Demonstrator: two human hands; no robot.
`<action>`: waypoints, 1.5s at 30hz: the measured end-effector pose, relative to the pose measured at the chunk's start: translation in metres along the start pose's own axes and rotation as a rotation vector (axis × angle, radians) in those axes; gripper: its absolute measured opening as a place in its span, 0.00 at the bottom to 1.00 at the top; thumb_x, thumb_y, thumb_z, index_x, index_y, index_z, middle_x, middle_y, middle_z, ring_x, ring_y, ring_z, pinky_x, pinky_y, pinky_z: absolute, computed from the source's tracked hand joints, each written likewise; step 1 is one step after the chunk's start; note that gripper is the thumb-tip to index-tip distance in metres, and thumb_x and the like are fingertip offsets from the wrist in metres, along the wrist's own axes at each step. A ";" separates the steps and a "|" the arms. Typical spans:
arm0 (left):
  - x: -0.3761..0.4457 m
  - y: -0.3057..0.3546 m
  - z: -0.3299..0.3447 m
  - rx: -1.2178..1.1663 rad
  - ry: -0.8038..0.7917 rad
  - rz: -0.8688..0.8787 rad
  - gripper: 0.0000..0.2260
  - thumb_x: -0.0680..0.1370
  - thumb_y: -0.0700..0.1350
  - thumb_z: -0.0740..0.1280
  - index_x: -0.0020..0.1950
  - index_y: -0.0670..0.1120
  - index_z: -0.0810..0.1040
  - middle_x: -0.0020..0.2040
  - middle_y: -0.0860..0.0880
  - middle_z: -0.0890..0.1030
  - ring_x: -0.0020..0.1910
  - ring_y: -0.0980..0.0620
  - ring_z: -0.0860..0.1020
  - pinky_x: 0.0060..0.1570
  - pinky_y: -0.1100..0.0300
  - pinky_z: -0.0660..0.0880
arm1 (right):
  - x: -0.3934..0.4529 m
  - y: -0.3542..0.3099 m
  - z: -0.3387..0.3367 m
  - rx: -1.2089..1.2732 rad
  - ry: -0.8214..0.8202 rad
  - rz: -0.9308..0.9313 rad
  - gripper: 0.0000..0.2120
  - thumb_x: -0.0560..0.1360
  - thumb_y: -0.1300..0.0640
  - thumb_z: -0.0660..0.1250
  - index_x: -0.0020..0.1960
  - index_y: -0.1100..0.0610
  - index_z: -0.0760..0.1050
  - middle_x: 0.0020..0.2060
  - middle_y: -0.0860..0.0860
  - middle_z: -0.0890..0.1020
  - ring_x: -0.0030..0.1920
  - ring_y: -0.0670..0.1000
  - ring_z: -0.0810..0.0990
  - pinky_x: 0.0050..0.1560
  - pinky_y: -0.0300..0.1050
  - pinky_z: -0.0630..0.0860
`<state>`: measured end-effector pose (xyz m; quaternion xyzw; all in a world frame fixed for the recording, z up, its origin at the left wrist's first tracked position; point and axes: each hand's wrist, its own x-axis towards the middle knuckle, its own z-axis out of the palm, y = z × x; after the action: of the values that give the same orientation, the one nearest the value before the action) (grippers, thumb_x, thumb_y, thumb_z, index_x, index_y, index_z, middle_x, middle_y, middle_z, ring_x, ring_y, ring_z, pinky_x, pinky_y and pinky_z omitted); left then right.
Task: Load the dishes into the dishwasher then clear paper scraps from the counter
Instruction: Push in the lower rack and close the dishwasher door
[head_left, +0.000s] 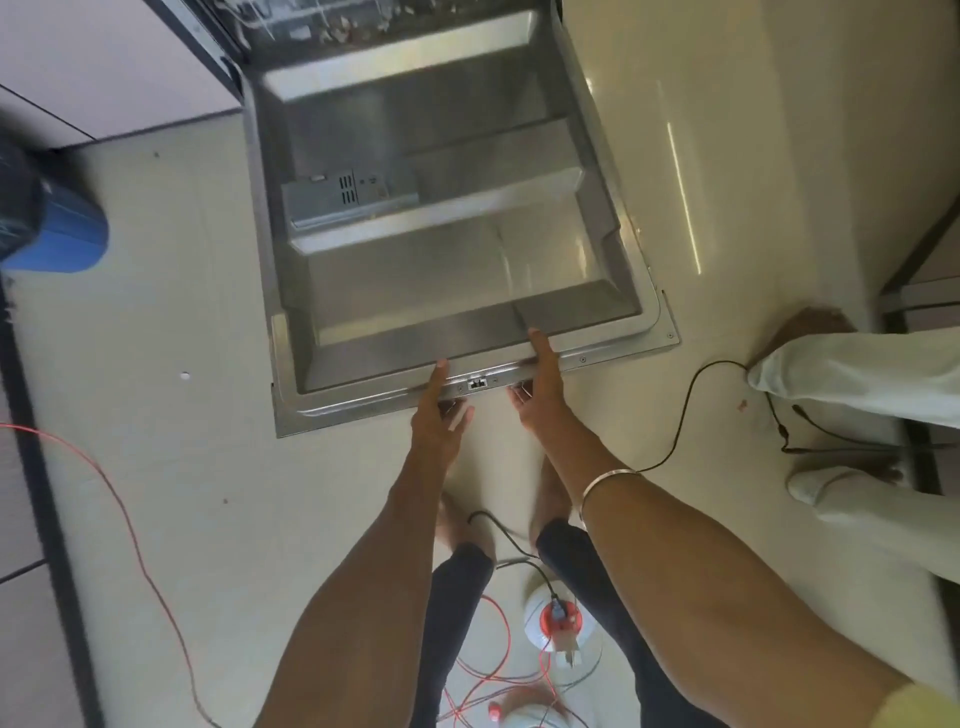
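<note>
The dishwasher door (441, 234) lies folded down flat, its steel inner face up, with a detergent compartment (348, 200) on its left half. Both hands grip the door's near edge, one each side of the latch (477, 383). My left hand (441, 410) has its thumb on top of the edge and its fingers under it. My right hand (540, 379) holds the edge the same way; a metal bangle sits on that wrist. The dishwasher's rack (332, 23) shows at the top edge, blurred; I cannot make out dishes there.
A blue bin (67, 228) stands at the left on the cream floor. Red cable (130, 525) and black cable (685, 410) trail across the floor, with a white cable reel (558, 618) between my legs. Another person's feet and white trouser legs (852, 379) stand at the right.
</note>
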<state>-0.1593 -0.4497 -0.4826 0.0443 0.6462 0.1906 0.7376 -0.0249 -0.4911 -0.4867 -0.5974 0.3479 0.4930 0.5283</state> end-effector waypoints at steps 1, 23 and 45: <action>-0.015 0.008 0.002 0.024 -0.022 0.013 0.18 0.56 0.56 0.83 0.40 0.49 0.86 0.42 0.44 0.77 0.48 0.47 0.77 0.59 0.53 0.74 | -0.018 -0.007 0.002 -0.023 0.003 -0.012 0.25 0.64 0.39 0.78 0.51 0.54 0.77 0.38 0.50 0.77 0.36 0.48 0.74 0.40 0.41 0.74; -0.238 0.221 0.114 0.510 0.279 0.707 0.10 0.70 0.45 0.78 0.31 0.49 0.81 0.34 0.47 0.85 0.36 0.50 0.84 0.45 0.57 0.81 | -0.293 -0.153 0.118 -0.631 0.132 -0.856 0.18 0.76 0.49 0.69 0.58 0.61 0.72 0.50 0.54 0.83 0.51 0.55 0.81 0.47 0.39 0.70; -0.262 0.379 0.223 1.110 0.516 1.650 0.17 0.70 0.39 0.77 0.56 0.46 0.79 0.57 0.47 0.79 0.52 0.44 0.75 0.52 0.51 0.76 | -0.293 -0.346 0.242 -1.106 -0.176 -1.679 0.20 0.62 0.56 0.81 0.50 0.51 0.76 0.45 0.46 0.77 0.48 0.48 0.71 0.50 0.48 0.75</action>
<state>-0.0516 -0.1478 -0.0833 0.7673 0.5504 0.3162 0.0912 0.1664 -0.2165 -0.0962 -0.7717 -0.5032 0.0962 0.3770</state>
